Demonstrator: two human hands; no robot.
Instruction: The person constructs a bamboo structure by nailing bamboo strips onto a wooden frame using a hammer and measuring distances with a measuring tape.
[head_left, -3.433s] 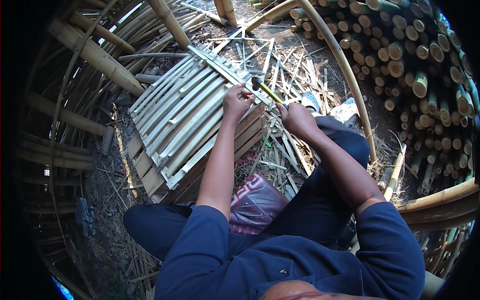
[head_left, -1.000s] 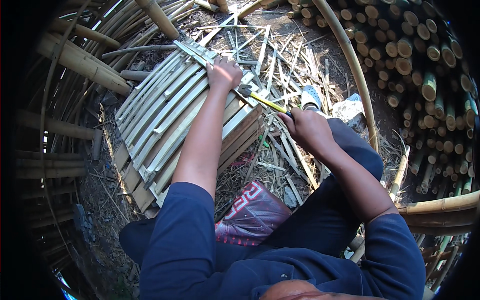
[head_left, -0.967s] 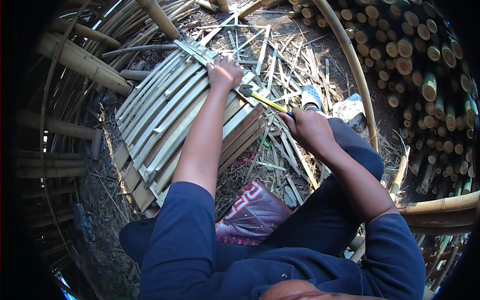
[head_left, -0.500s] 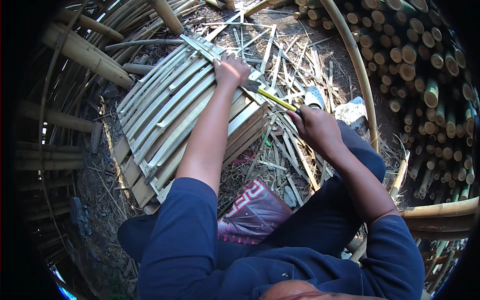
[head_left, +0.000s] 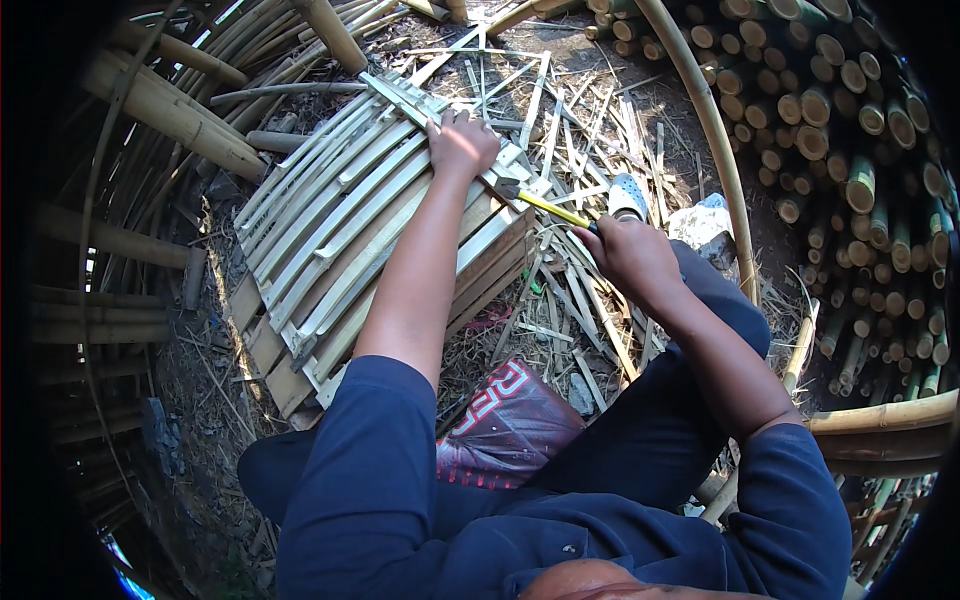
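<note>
The right hand (head_left: 632,255) is closed around the dark grip of a hammer (head_left: 555,209), fingers wrapped and thumb lying along the handle. The hammer slants up and to the left, its yellow shaft bare beyond the fist and its head (head_left: 507,188) at the right-hand edge of a stack of pale slats (head_left: 340,225), just beside the left hand (head_left: 464,145). That hand lies palm down over the far right end of the slats, its fingers a little apart and bent over a crosswise strip (head_left: 395,98); whether the fingertips pinch anything cannot be told. Boards (head_left: 490,278) show below the slats. Loose bamboo scraps (head_left: 605,315) litter the ground to the right.
</note>
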